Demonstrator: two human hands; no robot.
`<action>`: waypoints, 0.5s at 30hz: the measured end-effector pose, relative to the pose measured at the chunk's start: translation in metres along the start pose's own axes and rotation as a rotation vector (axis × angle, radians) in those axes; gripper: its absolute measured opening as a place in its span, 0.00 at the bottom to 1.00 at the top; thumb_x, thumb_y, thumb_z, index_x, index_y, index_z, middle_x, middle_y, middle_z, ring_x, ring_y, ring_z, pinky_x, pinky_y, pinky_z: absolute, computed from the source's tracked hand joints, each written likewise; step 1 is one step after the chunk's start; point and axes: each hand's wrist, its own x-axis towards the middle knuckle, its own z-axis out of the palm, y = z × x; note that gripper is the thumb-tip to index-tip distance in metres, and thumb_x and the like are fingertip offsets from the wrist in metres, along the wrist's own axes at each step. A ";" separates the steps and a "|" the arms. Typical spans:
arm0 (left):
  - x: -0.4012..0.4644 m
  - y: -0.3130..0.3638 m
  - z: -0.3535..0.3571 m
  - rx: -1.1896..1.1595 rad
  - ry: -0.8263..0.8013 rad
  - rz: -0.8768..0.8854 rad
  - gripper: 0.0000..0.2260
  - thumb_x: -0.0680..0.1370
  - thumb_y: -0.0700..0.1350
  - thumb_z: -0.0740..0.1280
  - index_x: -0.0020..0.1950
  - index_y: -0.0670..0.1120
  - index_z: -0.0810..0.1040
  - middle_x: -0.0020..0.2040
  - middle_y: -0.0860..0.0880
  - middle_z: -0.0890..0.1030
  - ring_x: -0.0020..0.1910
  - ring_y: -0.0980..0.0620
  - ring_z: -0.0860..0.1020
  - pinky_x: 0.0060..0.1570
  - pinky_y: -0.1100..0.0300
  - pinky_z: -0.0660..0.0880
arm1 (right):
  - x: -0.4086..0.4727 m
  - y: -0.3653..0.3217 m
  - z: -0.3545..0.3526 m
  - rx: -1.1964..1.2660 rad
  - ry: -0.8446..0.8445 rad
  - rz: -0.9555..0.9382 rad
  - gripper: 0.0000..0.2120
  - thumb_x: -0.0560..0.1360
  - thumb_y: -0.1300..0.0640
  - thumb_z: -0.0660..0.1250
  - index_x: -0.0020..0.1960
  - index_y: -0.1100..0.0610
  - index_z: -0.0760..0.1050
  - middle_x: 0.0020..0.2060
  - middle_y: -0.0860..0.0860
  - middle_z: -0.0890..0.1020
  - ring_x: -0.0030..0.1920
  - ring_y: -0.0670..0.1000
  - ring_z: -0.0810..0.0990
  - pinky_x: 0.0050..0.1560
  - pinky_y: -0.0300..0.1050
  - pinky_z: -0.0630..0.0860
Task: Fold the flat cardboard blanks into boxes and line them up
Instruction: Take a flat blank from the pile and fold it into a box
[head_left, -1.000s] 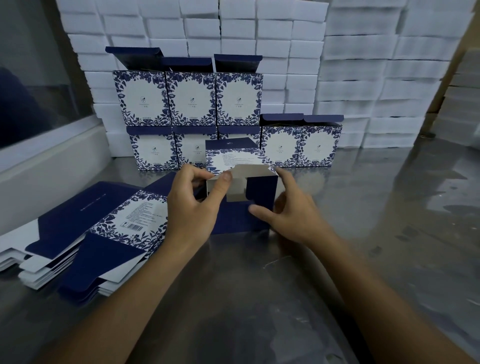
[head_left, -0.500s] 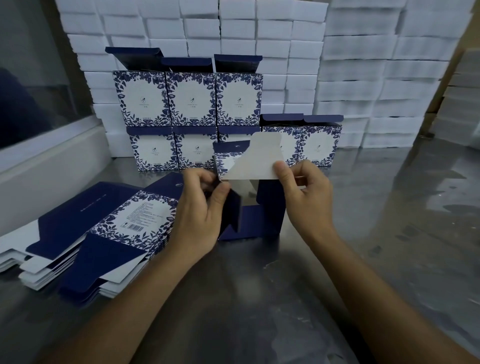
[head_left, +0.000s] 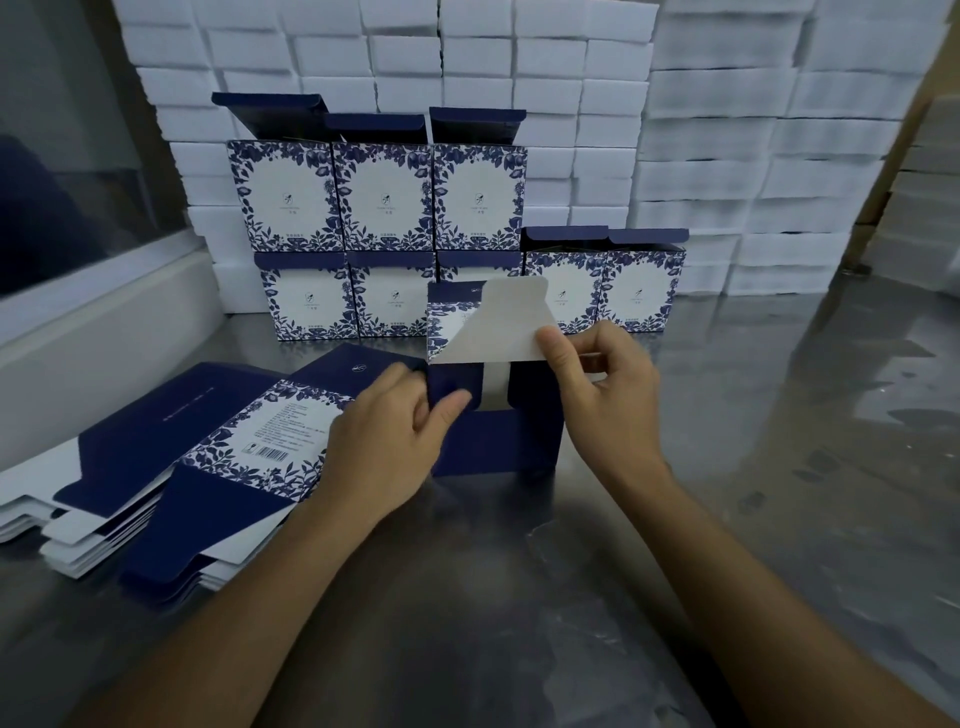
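Head view: half-formed box (head_left: 498, 436) stands on the steel table (head_left: 727, 519), just ahead of 2 tiers of finished boxes (head_left: 384, 197). Left hand (head_left: 400, 441) pinches a navy side flap (head_left: 449, 392); right hand (head_left: 597, 384) pinches the white flap (head_left: 498, 327). Folding out of order could jam or crease the flaps.

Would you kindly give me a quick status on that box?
Left hand pinching navy flap. Right hand holding white flap up. Box half-folded, end open. Nothing in the way.

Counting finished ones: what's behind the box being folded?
Behind the half-folded box, finished boxes stand two rows high; its raised flap hides part of the lower row.
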 end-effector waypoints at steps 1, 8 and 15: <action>-0.001 -0.002 0.001 0.036 -0.053 -0.028 0.22 0.77 0.63 0.56 0.30 0.49 0.61 0.30 0.54 0.66 0.29 0.50 0.67 0.29 0.56 0.59 | 0.000 0.000 0.000 0.004 0.001 0.005 0.19 0.77 0.45 0.69 0.39 0.60 0.74 0.39 0.53 0.80 0.41 0.47 0.79 0.43 0.41 0.73; 0.000 -0.008 0.005 0.112 -0.156 -0.081 0.25 0.75 0.65 0.48 0.30 0.48 0.66 0.28 0.52 0.69 0.30 0.48 0.70 0.31 0.56 0.61 | -0.001 -0.001 0.001 0.005 0.005 -0.002 0.20 0.76 0.43 0.69 0.40 0.61 0.75 0.40 0.53 0.80 0.41 0.44 0.78 0.44 0.42 0.75; 0.000 -0.014 0.005 0.275 -0.383 -0.042 0.20 0.81 0.59 0.60 0.37 0.44 0.71 0.46 0.46 0.77 0.46 0.46 0.76 0.42 0.52 0.71 | -0.001 0.000 0.001 0.012 -0.003 0.051 0.20 0.76 0.42 0.69 0.41 0.59 0.75 0.42 0.53 0.81 0.42 0.43 0.79 0.44 0.46 0.77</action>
